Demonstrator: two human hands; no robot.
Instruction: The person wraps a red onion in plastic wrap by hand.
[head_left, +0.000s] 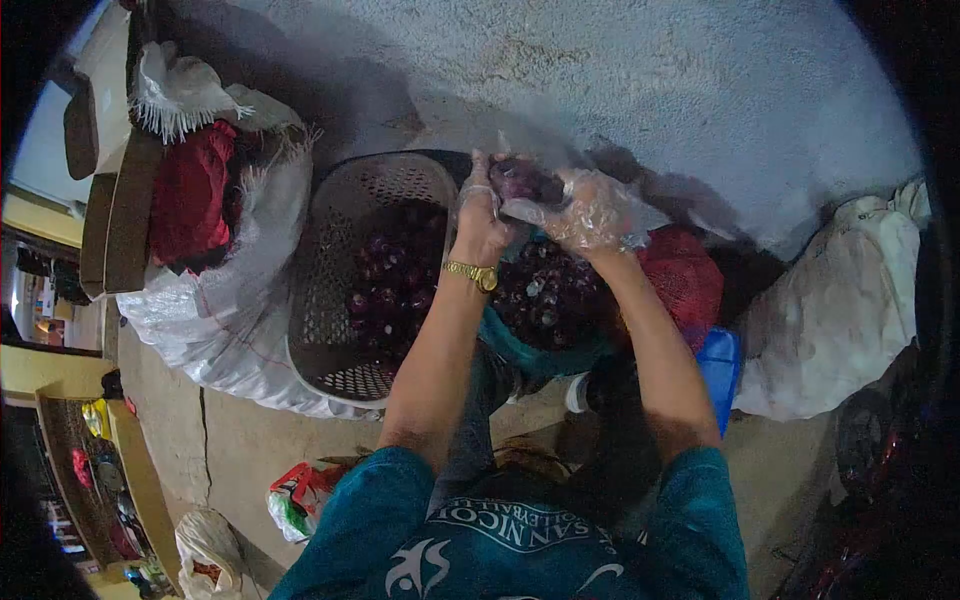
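Observation:
My left hand (482, 212), in a clear plastic glove, grips one side of a purple bundle that looks like red onions (526, 182). On its other side my right hand (597, 212), also in a clear plastic glove, curls around it. The gloves' glare and loose folds hide how many pieces are held. Just below the hands, a teal container (530, 355) is full of dark red onions (548, 295). Left of my left wrist, a grey perforated basket (325, 245) holds more red onions (395, 275).
White woven sacks (215, 330) with a red mesh bag (193, 198) stand at the left by cardboard (118, 210). To the right are a red mesh sack (682, 272), a blue plastic piece (718, 375) and a large pale sack (830, 310). A rough wall (640, 80) rises behind.

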